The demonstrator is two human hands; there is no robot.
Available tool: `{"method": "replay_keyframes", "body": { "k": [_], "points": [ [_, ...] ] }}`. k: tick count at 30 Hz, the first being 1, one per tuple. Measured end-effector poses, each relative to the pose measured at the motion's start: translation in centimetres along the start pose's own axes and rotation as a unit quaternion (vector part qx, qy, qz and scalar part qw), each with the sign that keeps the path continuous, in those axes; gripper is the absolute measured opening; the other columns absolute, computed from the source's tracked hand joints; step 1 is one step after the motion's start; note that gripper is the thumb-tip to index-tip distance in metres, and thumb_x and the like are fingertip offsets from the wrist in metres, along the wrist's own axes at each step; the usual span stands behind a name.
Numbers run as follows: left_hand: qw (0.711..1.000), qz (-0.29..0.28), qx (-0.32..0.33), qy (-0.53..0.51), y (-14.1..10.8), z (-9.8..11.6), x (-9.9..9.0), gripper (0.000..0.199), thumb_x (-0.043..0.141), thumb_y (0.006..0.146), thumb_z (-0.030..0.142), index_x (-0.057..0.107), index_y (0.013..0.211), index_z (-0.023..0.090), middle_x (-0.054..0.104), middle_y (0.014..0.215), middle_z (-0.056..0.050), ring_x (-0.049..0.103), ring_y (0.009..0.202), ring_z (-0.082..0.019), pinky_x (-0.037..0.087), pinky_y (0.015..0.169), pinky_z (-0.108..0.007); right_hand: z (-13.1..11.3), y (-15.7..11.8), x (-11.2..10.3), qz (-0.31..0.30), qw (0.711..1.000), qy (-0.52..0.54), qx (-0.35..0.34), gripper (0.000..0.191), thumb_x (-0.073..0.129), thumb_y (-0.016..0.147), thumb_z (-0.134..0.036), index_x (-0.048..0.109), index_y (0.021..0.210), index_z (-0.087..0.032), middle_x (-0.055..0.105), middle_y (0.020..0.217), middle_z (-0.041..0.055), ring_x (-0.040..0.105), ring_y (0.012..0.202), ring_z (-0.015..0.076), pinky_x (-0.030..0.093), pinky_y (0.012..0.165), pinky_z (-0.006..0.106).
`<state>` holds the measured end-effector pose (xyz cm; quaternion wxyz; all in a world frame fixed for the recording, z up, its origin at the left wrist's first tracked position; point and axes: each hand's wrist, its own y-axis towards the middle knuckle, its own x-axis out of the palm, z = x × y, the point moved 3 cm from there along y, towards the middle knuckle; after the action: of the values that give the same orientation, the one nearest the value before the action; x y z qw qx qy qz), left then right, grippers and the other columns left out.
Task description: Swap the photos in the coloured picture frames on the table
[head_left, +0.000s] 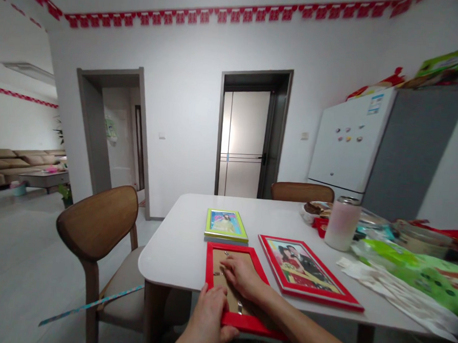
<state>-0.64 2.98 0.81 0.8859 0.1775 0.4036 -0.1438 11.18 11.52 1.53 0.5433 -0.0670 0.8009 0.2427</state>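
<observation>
Left hand (pixel 208 316) is gripping the red, rectangular, brown-backed frame (pixel 233 297); curled right hand (pixel 243 277), overpressing, could be tipping it off the white table (pixel 167 250).

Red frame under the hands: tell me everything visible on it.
The red frame is back side up: rectangular, red border around a brown, fiberboard-looking backing board with small metal-looking fittings. The left hand holds its near left side; the right hand appears to touch the board with its fingers. Its near end seems to reach past the table's edge. Its front is hidden.
</observation>
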Motion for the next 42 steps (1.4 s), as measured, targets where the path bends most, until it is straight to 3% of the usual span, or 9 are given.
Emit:
{"method": "replay_keyframes", "body": {
  "k": [12, 21, 26, 29, 32, 35, 38, 40, 42],
  "points": [
    [0.999, -0.023, -0.008, 0.025, -0.5, 0.1, 0.4, 0.063, 0.065, 0.054, 0.022, 0.045, 0.113, 0.010, 0.051, 0.112, -0.015, 0.040, 0.110, -0.028, 0.014, 0.101, -0.044, 4.1, 3.6, 1.2, 0.056, 0.974, -0.014, 0.219, 0.020, 0.047, 0.071, -0.031, 0.061, 0.073, -0.017, 0.065, 0.078, 0.0103, 0.058, 0.073, 0.0208, 0.034, 0.055, 0.026],
    [0.993, -0.074, 0.009, 0.093, 1.0, 1.3, 2.0, 0.071, 0.070, 0.047, 0.020, 0.045, 0.113, 0.014, 0.035, 0.128, -0.016, 0.028, 0.119, -0.031, 0.010, 0.100, -0.050, 4.9, 2.5, -1.0, 0.094, 0.977, 0.083, 0.172, 0.024, 0.041, 0.072, -0.029, 0.062, 0.069, -0.016, 0.066, 0.074, 0.0069, 0.058, 0.070, 0.0159, 0.037, 0.061, 0.024],
    [0.988, -0.093, 0.031, 0.117, 2.4, 2.5, 4.1, 0.047, 0.041, 0.069, 0.007, 0.043, 0.116, 0.012, 0.029, 0.131, -0.016, 0.023, 0.122, -0.027, 0.022, 0.097, -0.045, 6.3, -1.0, -3.4, 0.112, 0.967, 0.159, 0.165, 0.030, 0.037, 0.072, -0.030, 0.062, 0.075, -0.015, 0.066, 0.076, 0.0052, 0.059, 0.068, 0.0149, 0.041, 0.060, 0.024],
    [0.995, -0.042, 0.032, 0.081, 2.7, 2.8, 3.1, 0.047, 0.036, 0.066, 0.002, 0.047, 0.110, 0.012, 0.036, 0.128, -0.014, 0.030, 0.119, -0.023, 0.026, 0.097, -0.039, 7.1, -3.8, -4.1, 0.162, 0.905, 0.323, 0.224, 0.032, 0.039, 0.070, -0.035, 0.060, 0.085, -0.015, 0.065, 0.079, 0.0058, 0.059, 0.067, 0.0167, 0.043, 0.054, 0.026],
    [0.995, 0.075, 0.056, -0.031, 3.0, 4.0, 0.8, 0.048, 0.041, 0.063, 0.006, 0.043, 0.110, 0.012, 0.046, 0.120, -0.014, 0.041, 0.112, -0.023, 0.032, 0.094, -0.036, 5.7, -6.1, -2.9, 0.178, 0.785, 0.522, 0.283, 0.034, 0.045, 0.067, -0.038, 0.056, 0.092, -0.017, 0.064, 0.076, 0.0055, 0.059, 0.064, 0.0162, 0.043, 0.050, 0.025],
    [0.952, 0.203, 0.039, -0.225, 3.5, 6.1, -0.7, 0.032, 0.042, 0.070, 0.018, 0.041, 0.103, 0.016, 0.056, 0.104, -0.010, 0.053, 0.096, -0.021, 0.041, 0.084, -0.034, 1.9, -6.8, -0.8, 0.091, 0.694, 0.663, 0.266, 0.038, 0.046, 0.069, -0.045, 0.054, 0.096, -0.019, 0.064, 0.079, 0.0059, 0.060, 0.062, 0.0162, 0.044, 0.050, 0.026],
    [0.874, 0.255, 0.030, -0.413, 4.5, 7.9, -0.9, 0.029, 0.047, 0.070, 0.029, 0.038, 0.095, 0.018, 0.059, 0.093, -0.007, 0.057, 0.085, -0.019, 0.045, 0.077, -0.032, 0.3, -6.7, -1.3, 0.143, 0.651, 0.722, 0.187, 0.039, 0.049, 0.069, -0.043, 0.052, 0.101, -0.020, 0.064, 0.089, 0.0058, 0.061, 0.076, 0.0183, 0.047, 0.060, 0.029],
    [0.827, 0.267, 0.039, -0.493, 5.5, 8.6, -0.9, 0.042, 0.055, 0.064, 0.029, 0.035, 0.100, 0.019, 0.059, 0.095, -0.007, 0.057, 0.087, -0.019, 0.044, 0.077, -0.031, 2.1, -6.9, -3.0, 0.202, 0.664, 0.696, 0.184, 0.043, 0.051, 0.069, -0.038, 0.049, 0.107, -0.019, 0.064, 0.093, 0.0058, 0.060, 0.081, 0.0187, 0.047, 0.067, 0.029],
    [0.807, 0.250, 0.040, -0.534, 6.9, 8.6, -0.5, 0.055, 0.059, 0.062, 0.026, 0.031, 0.109, 0.020, 0.057, 0.102, -0.008, 0.056, 0.091, -0.019, 0.043, 0.080, -0.031, 5.9, -7.3, -5.2, 0.206, 0.717, 0.618, 0.249, 0.050, 0.050, 0.069, -0.036, 0.044, 0.116, -0.017, 0.065, 0.091, 0.0058, 0.062, 0.076, 0.0183, 0.048, 0.065, 0.029]
  ]
}}
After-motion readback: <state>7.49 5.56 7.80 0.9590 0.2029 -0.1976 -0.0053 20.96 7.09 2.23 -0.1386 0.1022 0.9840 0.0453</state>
